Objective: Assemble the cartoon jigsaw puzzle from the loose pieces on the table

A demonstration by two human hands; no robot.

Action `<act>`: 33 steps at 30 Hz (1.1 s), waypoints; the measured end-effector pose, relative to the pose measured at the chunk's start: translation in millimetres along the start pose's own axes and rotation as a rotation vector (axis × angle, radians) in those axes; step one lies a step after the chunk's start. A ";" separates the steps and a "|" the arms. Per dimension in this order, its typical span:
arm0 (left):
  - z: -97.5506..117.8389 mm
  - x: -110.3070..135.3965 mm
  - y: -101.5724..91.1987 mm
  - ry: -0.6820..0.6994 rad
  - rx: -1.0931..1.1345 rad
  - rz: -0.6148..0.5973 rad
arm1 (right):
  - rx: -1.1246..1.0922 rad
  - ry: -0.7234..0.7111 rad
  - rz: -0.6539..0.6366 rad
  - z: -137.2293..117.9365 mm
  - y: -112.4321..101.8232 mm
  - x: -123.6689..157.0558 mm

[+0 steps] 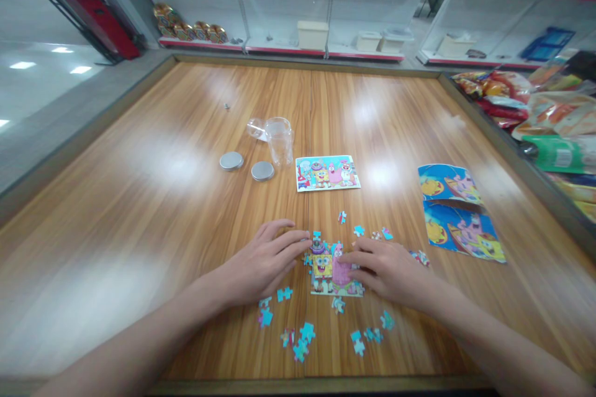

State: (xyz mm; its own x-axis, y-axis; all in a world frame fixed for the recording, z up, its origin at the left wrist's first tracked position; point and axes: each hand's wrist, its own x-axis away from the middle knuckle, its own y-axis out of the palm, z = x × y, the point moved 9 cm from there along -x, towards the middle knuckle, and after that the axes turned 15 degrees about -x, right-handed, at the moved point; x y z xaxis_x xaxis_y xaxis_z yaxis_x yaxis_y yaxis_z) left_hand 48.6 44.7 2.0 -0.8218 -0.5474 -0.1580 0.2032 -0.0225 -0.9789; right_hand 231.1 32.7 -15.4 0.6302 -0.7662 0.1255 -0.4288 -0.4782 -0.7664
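A partly joined jigsaw puzzle (322,267) with a yellow square cartoon figure and a pink one lies flat on the wooden table. At its left edge rests my left hand (274,254), fingers stretched out and apart, holding nothing. My right hand (379,265) reaches over the puzzle's right side, its fingers bent down onto the pink part; whether a piece is under the fingertips is hidden. Loose puzzle pieces (303,335) lie scattered in front of the puzzle, and several more, such as a blue piece (358,231), lie beyond it. Behind stands the flat reference picture (328,173) of the same figures.
Two round metal lids (231,161) and clear plastic containers (279,139) are farther back on the table (139,248). A folded blue printed card (459,214) lies to the right. Packaged snacks (554,111) border the right edge; shelves (284,12) stand behind.
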 end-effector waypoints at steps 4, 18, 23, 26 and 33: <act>-5.9 1.1 4.2 -0.014 0.009 0.036 | -0.004 -0.007 -0.005 3.8 1.3 -0.5; -4.2 -4.7 5.2 -0.061 0.022 0.056 | -0.015 0.027 -0.018 5.5 2.6 -1.0; -9.5 -10.9 6.0 -0.136 0.052 0.144 | -0.019 0.043 -0.026 5.1 1.7 -1.9; -11.2 -13.0 6.2 -0.144 0.054 0.166 | -0.018 0.045 -0.026 4.8 0.7 -1.8; -12.3 -13.2 4.1 -0.160 0.084 0.215 | -0.013 0.037 -0.014 5.4 0.9 -1.5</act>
State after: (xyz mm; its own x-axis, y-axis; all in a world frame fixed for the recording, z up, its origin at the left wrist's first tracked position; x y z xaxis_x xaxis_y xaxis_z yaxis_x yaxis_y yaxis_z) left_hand 53.7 62.1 -1.4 -0.6616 -0.6723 -0.3322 0.4129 0.0431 -0.9097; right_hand 233.2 35.7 -19.6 0.6119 -0.7747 0.1596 -0.4287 -0.4944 -0.7562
